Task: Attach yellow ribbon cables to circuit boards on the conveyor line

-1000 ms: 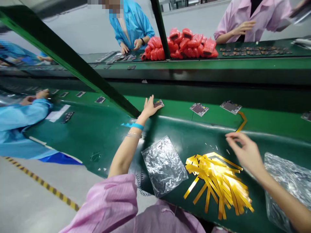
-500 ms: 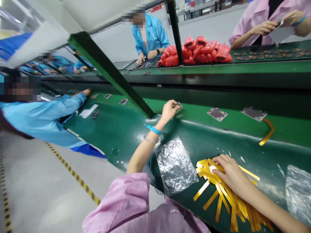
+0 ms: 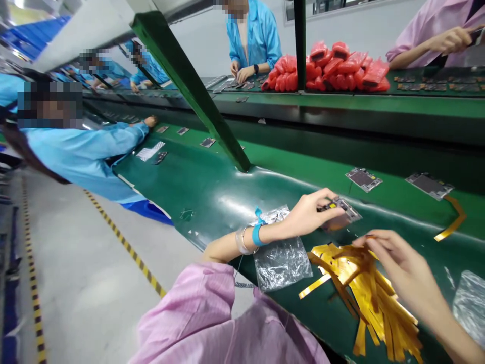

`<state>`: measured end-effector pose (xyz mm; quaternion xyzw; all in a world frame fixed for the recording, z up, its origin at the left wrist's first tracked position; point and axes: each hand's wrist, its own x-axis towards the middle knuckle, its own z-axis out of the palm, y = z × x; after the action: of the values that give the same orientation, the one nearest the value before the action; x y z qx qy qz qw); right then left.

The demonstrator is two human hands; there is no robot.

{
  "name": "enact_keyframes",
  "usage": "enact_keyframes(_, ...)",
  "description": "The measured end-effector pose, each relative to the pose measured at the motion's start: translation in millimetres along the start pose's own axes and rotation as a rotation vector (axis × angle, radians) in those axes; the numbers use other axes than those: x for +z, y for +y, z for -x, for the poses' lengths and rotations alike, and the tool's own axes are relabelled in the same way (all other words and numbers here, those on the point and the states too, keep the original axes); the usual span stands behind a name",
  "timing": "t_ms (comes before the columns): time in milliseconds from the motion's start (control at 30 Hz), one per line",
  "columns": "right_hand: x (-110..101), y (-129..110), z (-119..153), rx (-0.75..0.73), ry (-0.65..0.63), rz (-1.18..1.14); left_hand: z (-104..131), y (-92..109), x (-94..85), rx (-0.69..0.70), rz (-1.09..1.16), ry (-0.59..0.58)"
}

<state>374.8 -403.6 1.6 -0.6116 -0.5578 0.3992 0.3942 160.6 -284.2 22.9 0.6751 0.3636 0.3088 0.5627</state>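
My left hand (image 3: pixel 316 210) grips a small circuit board (image 3: pixel 343 210) by its left end, holding it tilted above the green mat (image 3: pixel 212 202). A blue wrist strap and a clear bangle circle that wrist. To the right, my right hand (image 3: pixel 397 258) pinches an orange-gold flex cable (image 3: pixel 366 253) between thumb and fingertips. It hangs over a heap of similar flat cables (image 3: pixel 382 308). A crumpled clear plastic bag (image 3: pixel 284 265) lies partly under my left forearm.
Circuit boards (image 3: pixel 364 179) lie on the green belt; one farther right (image 3: pixel 430 185) has a flex cable (image 3: pixel 454 217) attached. A slanted green post (image 3: pixel 197 96) rises ahead. Red bundles (image 3: pixel 341 68) sit on the far bench. A co-worker in blue (image 3: pixel 83 146) reaches in from the left.
My left hand has brought the circuit board from the belt rightward and nearer to me. My right hand has lifted a cable off the heap. The view has shifted slightly.
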Motion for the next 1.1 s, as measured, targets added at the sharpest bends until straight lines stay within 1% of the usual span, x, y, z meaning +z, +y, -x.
enact_keyframes(67,-5.8,-9.9,8.0,0.022,0.199,-0.093,12.6,-0.7,12.4,-0.078,0.099,-0.088)
enact_keyframes(100,-7.3,-13.6,11.6,0.026,0.261,-0.102,18.2,-1.4,18.1,-0.103,0.126,-0.122)
enact_keyframes(133,-7.7,-16.3,14.9,0.031,0.289,-0.103,23.3,-1.8,23.3,-0.121,0.143,-0.149)
enact_keyframes(200,-6.4,-19.1,20.2,0.040,0.270,-0.102,31.5,-1.2,31.8,-0.144,0.165,-0.196)
enact_keyframes(267,-3.8,-19.5,24.5,0.029,0.215,-0.082,37.3,1.2,37.3,-0.155,0.174,-0.220)
enact_keyframes(400,-1.3,-19.0,29.7,-0.011,0.171,0.064,44.3,8.8,41.4,-0.156,0.188,-0.208)
enact_keyframes(533,-1.0,-19.1,30.5,-0.031,0.180,0.128,50.1,13.7,43.0,-0.155,0.195,-0.173)
enact_keyframes(667,4.2,-17.2,32.9,-0.066,0.221,0.195,52.1,12.3,45.8,-0.163,0.185,-0.136)
enact_keyframes(733,6.3,-18.0,36.4,-0.104,0.241,0.240,49.8,9.8,47.1,-0.227,0.286,-0.137)
enact_keyframes(767,6.2,-19.6,38.7,-0.106,0.240,0.237,47.9,8.7,47.6,-0.285,0.367,-0.135)
enact_keyframes(833,3.2,-24.9,44.0,-0.040,0.205,0.145,43.3,8.0,47.8,-0.442,0.537,-0.134)
enact_keyframes(900,-2.7,-31.6,49.1,0.105,0.110,-0.040,39.2,10.0,46.8,-0.588,0.646,-0.141)
enact_keyframes(933,-6.1,-34.7,51.1,0.187,0.057,-0.143,37.6,11.8,45.9,-0.632,0.661,-0.156)
enact_keyframes(1000,-11.8,-38.8,53.5,0.326,-0.047,-0.320,35.9,16.3,43.5,-0.659,0.630,-0.211)
enact_keyframes(1100,-15.9,-40.5,52.9,0.426,-0.166,-0.443,37.0,21.1,40.1,-0.586,0.512,-0.289)
